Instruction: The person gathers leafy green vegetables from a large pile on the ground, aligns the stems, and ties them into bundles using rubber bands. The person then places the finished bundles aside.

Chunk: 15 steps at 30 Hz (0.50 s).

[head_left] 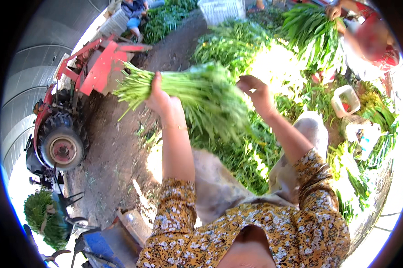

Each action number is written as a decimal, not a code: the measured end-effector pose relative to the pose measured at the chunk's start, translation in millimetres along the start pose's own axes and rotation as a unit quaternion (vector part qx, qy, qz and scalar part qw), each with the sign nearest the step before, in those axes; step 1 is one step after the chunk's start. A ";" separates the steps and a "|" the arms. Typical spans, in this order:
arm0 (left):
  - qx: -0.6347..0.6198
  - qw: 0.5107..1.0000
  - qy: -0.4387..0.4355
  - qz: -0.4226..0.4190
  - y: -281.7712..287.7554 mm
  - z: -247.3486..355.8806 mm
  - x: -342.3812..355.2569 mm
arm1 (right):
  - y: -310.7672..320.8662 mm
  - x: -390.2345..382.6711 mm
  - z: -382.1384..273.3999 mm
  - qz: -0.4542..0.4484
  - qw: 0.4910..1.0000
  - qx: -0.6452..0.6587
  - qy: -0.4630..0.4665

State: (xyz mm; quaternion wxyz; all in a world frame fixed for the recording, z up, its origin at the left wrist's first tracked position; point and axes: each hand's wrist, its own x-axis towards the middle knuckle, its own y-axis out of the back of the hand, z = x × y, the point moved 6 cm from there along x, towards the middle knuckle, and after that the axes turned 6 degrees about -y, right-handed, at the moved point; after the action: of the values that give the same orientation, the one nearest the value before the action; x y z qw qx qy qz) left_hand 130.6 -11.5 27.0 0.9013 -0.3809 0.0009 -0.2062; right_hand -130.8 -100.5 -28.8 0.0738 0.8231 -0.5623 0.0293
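Note:
A thick bunch of leafy greens [201, 91] lies sideways in front of me, its pale cut stems to the left and its blurred leaves to the right. My left hand [160, 99] is closed around the stems. Beside the leaf tips, my right hand [258, 94] has its fingers curled in, with a small bright gap showing between them. Whether a leaf is pinched there is too small to make out. More loose greens [241, 165] cover the ground beneath the bunch and between my knees.
A red tractor [60, 134] stands on bare soil at left. Another person [371, 44] at upper right holds a bunch of greens [311, 33]; someone else [134, 13] sits at far left. A white crate [221, 11] is at the back, a pale plastic container [346, 102] at right.

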 end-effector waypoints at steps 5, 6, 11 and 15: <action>0.096 0.981 -0.016 -0.167 -33.9 -4.4 -41.6 | -53.8 3.3 -51.8 -0.086 0.942 -0.209 0.248; 0.107 0.975 0.009 -0.195 -39.3 -9.0 -50.7 | -57.5 9.1 -46.9 -0.096 0.943 -0.218 0.232; 0.163 0.917 0.076 -0.356 -50.7 -20.8 -81.6 | -75.2 -4.3 -31.7 -0.176 0.975 -0.021 0.133; 0.129 0.854 0.143 -0.484 -62.9 -35.0 -99.8 | -57.6 -2.8 -25.5 -0.100 0.984 0.071 0.131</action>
State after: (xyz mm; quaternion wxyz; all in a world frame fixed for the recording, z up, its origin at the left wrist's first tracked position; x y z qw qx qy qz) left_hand 10.4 -37.6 29.9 0.7184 -0.1801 -0.0817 -0.6669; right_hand -77.4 -73.5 -9.1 0.0907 0.8674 -0.4593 0.1687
